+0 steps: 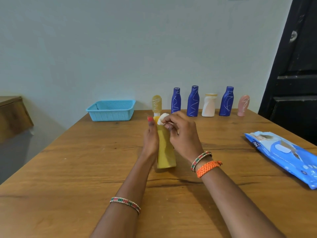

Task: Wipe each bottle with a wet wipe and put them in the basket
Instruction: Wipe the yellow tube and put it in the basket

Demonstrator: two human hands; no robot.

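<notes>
A yellow bottle (166, 148) is held upright in the middle of the wooden table (68, 169). It is gripped from the left side by the left hand (151, 140), with the fingers curled around it. A white wet wipe (162, 118) is pinched in the fingers of the right hand (183, 134) and pressed against the top of the bottle. A blue basket (111, 109) sits at the far left. Six more bottles (193, 101) are lined up along the far edge. A blue wipes pack (283, 155) lies at the right.
</notes>
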